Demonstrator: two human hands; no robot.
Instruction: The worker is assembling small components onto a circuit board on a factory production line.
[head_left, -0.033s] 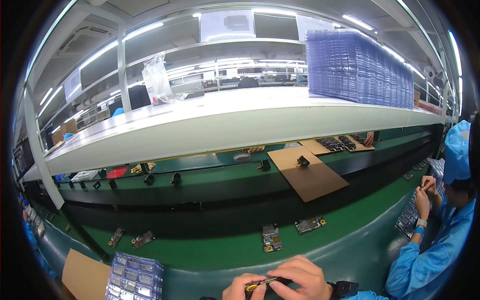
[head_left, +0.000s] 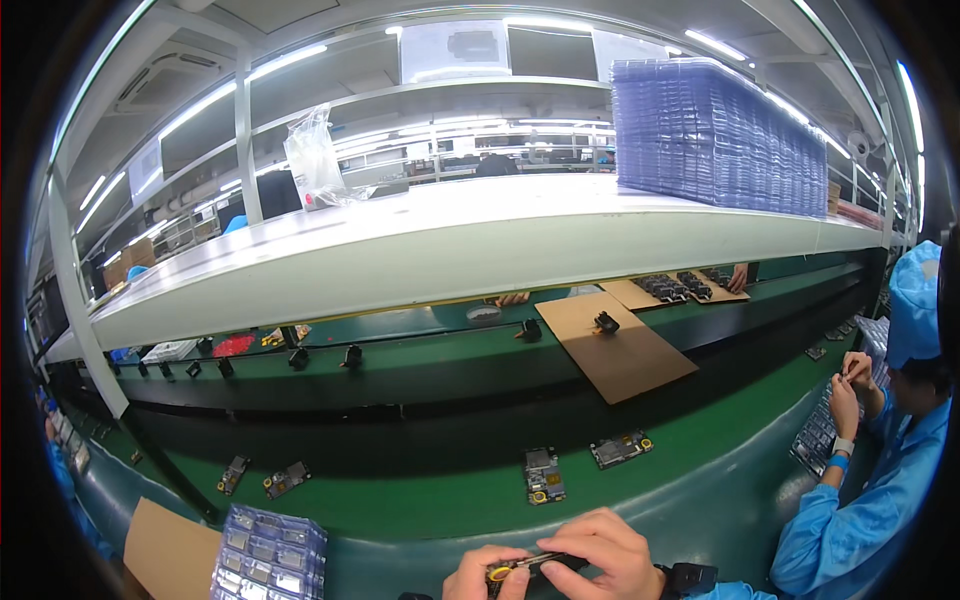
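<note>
Close to the lower edge, both my hands hold one small dark circuit board [head_left: 530, 562] with a yellow ring at its left end. My left hand [head_left: 478, 575] pinches the ringed end between thumb and fingers. Around the other end, my right hand [head_left: 602, 550] is closed, its thumb on top of the board. Fingers cover much of the board. Just beyond my hands, a circuit board [head_left: 542, 476] with a yellow ring lies on the green bench mat, and another board [head_left: 621, 450] lies to its right.
Two more boards [head_left: 286, 480] lie at left. A clear plastic tray stack [head_left: 268, 552] with metal parts stands near left beside cardboard [head_left: 170, 548]. A white shelf [head_left: 480, 240] crosses ahead, bearing stacked blister trays [head_left: 715, 135]. A co-worker in blue [head_left: 860, 520] works at right.
My hands and the circuit board have shifted very slightly. The boards on the bench stay where they were.
</note>
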